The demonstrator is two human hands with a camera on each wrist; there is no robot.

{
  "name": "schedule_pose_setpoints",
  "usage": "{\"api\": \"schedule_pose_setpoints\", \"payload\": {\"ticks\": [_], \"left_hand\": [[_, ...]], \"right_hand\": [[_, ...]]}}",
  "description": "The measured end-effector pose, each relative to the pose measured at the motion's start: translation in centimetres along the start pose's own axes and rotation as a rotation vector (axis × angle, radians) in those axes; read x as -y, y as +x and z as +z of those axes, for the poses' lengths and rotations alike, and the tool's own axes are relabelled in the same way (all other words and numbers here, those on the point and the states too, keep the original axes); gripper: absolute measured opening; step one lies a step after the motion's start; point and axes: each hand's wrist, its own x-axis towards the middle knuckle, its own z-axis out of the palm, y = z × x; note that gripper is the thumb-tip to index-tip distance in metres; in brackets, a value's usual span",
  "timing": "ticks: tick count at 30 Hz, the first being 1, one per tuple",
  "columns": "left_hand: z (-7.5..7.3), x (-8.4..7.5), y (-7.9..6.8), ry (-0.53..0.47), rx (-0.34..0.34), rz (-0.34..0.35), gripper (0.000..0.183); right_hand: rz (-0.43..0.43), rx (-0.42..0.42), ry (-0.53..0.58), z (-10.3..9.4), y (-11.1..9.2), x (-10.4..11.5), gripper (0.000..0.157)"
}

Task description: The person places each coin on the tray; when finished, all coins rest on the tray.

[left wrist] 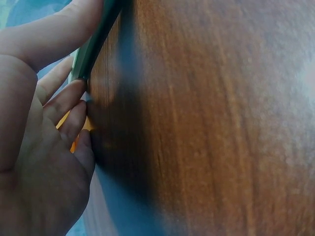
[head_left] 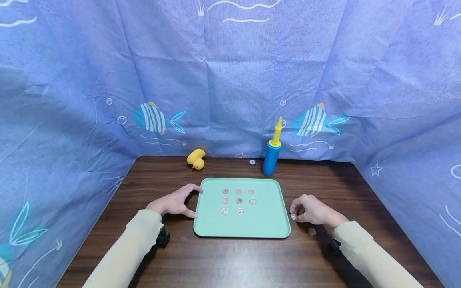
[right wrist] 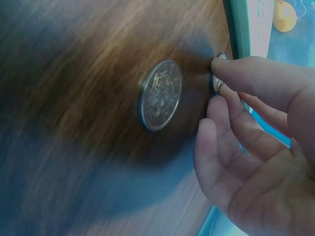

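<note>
A mint-green tray (head_left: 245, 229) lies on the dark wooden table. Several coins sit on it in three rows: coppery ones such as the coin (head_left: 239, 191) in the back rows, and silver ones like the coin (head_left: 239, 211) toward the front. With thumb and forefinger spread, my left hand (head_left: 175, 201) touches the tray's left rim. To the right of the tray, my right hand (head_left: 312, 210) pinches a coin (right wrist: 218, 73) between thumb and fingertip, low over the table. Another silver coin (right wrist: 161, 96) lies flat on the wood beside that hand, also in the head view (head_left: 312, 231).
Behind the tray stand a yellow rubber duck (head_left: 196, 158) and a blue hand pump (head_left: 271, 160) with a yellow nozzle. Between them lies a small round disc (head_left: 252, 162). Blue cloth (head_left: 237, 88) with fish prints hangs around the table (head_left: 230, 260).
</note>
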Motion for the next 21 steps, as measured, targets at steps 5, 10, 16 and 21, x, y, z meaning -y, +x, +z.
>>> {"api": "schedule_pose_setpoints", "payload": {"ticks": [5, 10, 16, 21], "left_hand": [[-0.06, -0.21, -0.07, -0.004, -0.001, 0.003, 0.088], [-0.05, -0.22, -0.04, 0.014, -0.002, 0.011, 0.088], [-0.07, -0.20, -0.02, 0.021, -0.005, 0.009, 0.087], [-0.04, -0.22, 0.00, 0.017, -0.005, 0.010, 0.087]], "right_hand": [[0.019, 0.009, -0.010, -0.14, 0.22, 0.12, 0.019], [0.061, 0.027, -0.013, -0.42, 0.55, 0.29, 0.021], [0.082, 0.041, -0.007, -0.42, 0.89, -0.05, 0.023], [0.073, 0.043, 0.015, -0.38, 0.89, -0.50, 0.023]]}}
